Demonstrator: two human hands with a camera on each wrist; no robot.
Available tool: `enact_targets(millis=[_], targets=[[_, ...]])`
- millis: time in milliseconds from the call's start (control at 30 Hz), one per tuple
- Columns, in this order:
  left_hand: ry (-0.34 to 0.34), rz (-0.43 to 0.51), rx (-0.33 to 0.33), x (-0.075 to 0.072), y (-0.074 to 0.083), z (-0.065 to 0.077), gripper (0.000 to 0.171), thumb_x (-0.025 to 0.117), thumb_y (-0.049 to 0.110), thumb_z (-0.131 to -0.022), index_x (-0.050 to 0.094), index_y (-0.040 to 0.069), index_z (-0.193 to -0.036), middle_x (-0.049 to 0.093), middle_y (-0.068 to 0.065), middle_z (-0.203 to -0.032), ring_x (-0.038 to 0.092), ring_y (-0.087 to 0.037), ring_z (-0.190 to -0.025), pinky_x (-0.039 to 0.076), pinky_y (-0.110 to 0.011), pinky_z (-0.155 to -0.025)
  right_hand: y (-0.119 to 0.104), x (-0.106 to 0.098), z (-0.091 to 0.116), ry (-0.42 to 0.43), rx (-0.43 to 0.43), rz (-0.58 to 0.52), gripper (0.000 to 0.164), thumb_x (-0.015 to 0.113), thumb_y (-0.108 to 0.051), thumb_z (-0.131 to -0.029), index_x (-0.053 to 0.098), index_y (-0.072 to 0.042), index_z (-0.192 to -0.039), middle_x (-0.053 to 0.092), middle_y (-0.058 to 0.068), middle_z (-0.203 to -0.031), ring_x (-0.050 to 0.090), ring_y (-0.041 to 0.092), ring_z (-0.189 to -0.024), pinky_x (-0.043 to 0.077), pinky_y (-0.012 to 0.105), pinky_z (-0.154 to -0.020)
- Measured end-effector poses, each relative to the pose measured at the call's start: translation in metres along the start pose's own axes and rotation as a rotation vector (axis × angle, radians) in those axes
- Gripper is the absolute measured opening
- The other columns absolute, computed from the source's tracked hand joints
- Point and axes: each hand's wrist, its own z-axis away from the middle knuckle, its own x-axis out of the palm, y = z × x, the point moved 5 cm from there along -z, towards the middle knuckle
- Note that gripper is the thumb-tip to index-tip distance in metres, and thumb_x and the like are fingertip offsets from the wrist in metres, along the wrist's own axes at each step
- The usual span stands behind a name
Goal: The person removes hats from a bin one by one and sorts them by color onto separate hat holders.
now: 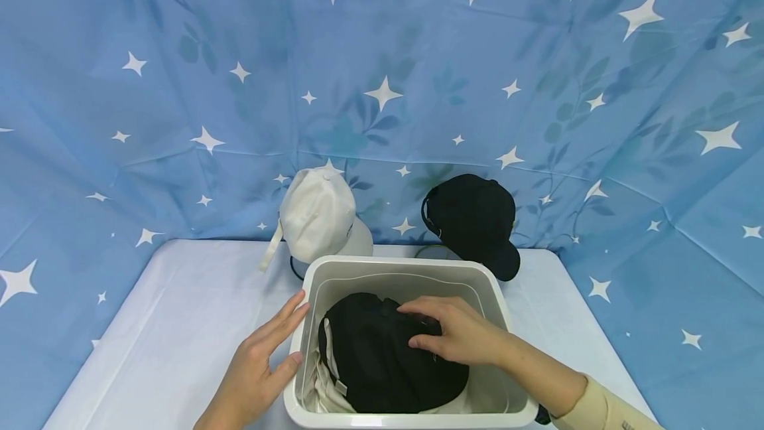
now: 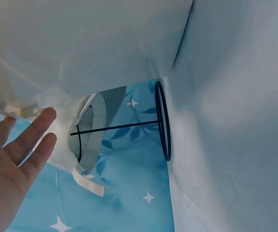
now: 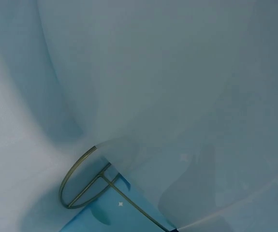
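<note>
A pale plastic bin (image 1: 406,262) stands at the front of the table. Inside it lies a black cap (image 1: 370,357) with its crown up, and cream fabric (image 1: 325,387) shows under its left side. My right hand (image 1: 456,334) reaches over the bin's right wall, its fingers and thumb spread apart over the black cap's crown. Along the left rim, my left hand (image 1: 256,357) has its fingers extended, fingertips right at the edge. The left wrist view shows those fingers (image 2: 37,130) spread beside the bin's outer wall; the right wrist view does not show the right hand.
Behind the bin, a white cap (image 1: 319,214) hangs at the left on a black wire stand (image 2: 164,121). A second black cap (image 1: 471,214) sits back right, near a gold wire stand (image 3: 76,174). White cloth (image 1: 197,324) covers the table; a blue starred curtain (image 1: 382,38) hangs behind.
</note>
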Motion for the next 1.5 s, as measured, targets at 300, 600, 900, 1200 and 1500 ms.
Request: enact_targets(millis=[300,600,900,1200,1500], targets=[[-0.013,0.000,-0.019,0.000,0.000,0.000,0.065,0.070,0.001,-0.088,0.056,0.004,-0.151,0.046,-0.014,-0.161,0.050,-0.016,-0.143,0.031,-0.014,-0.116,0.000,-0.002,0.000,0.071,-0.117,-0.023,0.033,0.079,0.002,-0.089,0.074,-0.008,-0.119,0.077,-0.002,-0.105,0.069,0.004,-0.088,0.061,0.027,-0.077],[-0.015,-0.006,-0.022,0.000,-0.001,0.001,0.064,0.070,0.003,-0.089,0.055,0.005,-0.151,0.046,-0.014,-0.161,0.050,-0.016,-0.143,0.031,-0.014,-0.116,-0.006,-0.008,0.002,0.161,-0.239,-0.067,0.037,0.077,0.012,-0.085,0.076,-0.007,-0.117,0.077,0.000,-0.105,0.070,0.008,-0.086,0.058,0.020,-0.076],[-0.018,-0.011,-0.024,-0.002,-0.001,0.000,0.064,0.070,0.003,-0.090,0.055,0.005,-0.152,0.046,-0.014,-0.162,0.051,-0.017,-0.142,0.031,-0.014,-0.116,-0.010,-0.015,0.002,0.235,-0.284,-0.102,0.038,0.076,0.013,-0.086,0.076,-0.006,-0.120,0.077,0.002,-0.103,0.068,0.011,-0.082,0.055,0.017,-0.073],[-0.013,-0.012,-0.018,0.000,-0.002,0.000,0.064,0.071,0.003,-0.089,0.055,0.005,-0.152,0.046,-0.013,-0.162,0.051,-0.017,-0.142,0.031,-0.014,-0.116,-0.009,-0.023,0.003,0.255,-0.286,-0.101,0.039,0.076,0.014,-0.085,0.076,-0.003,-0.119,0.077,0.007,-0.106,0.072,0.017,-0.087,0.057,0.019,-0.076],[-0.020,-0.011,-0.031,0.001,-0.004,0.002,0.063,0.070,0.004,-0.091,0.055,0.006,-0.152,0.046,-0.013,-0.162,0.051,-0.018,-0.142,0.030,-0.014,-0.116,-0.014,-0.044,0.008,0.289,-0.328,-0.065,0.043,0.079,0.018,-0.080,0.076,-0.002,-0.118,0.077,0.008,-0.105,0.071,0.019,-0.085,0.058,0.020,-0.075]])
